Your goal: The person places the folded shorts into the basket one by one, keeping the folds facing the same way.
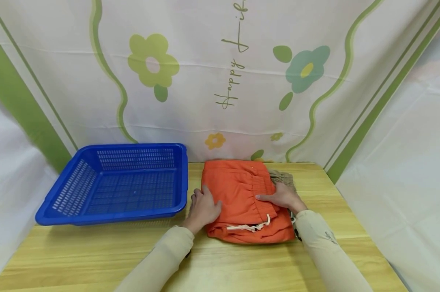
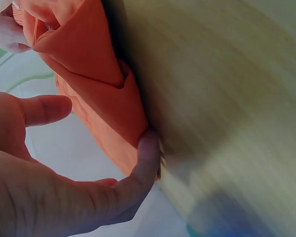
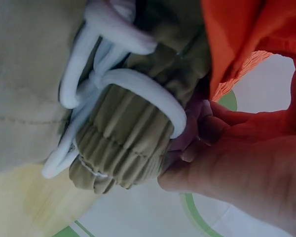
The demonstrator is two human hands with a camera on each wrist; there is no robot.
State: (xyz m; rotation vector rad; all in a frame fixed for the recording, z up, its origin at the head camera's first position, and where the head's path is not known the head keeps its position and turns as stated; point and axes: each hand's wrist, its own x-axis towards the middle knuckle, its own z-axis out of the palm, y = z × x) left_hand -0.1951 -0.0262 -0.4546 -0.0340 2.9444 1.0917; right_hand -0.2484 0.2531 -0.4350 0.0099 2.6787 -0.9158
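Folded orange drawstring pants (image 1: 234,194) lie on the table, a white cord across their front. My left hand (image 1: 203,209) is at their left edge; in the left wrist view a fingertip touches the folded side, while the thumb stands apart from the cloth. At the right, my right hand (image 1: 283,197) holds the orange waistband, thumb on top and fingers underneath. Khaki drawstring pants (image 3: 123,133) with a gathered waist and thick white cord show beneath, close to the right fingers. Most of the khaki garment is hidden under the orange one.
A blue plastic basket (image 1: 185,174) with slotted walls stands to the left of the clothes, nothing inside it. Bare wooden tabletop (image 1: 220,267) shows in front. A flower-printed curtain (image 1: 205,81) hangs behind the table and white cloth flanks both sides.
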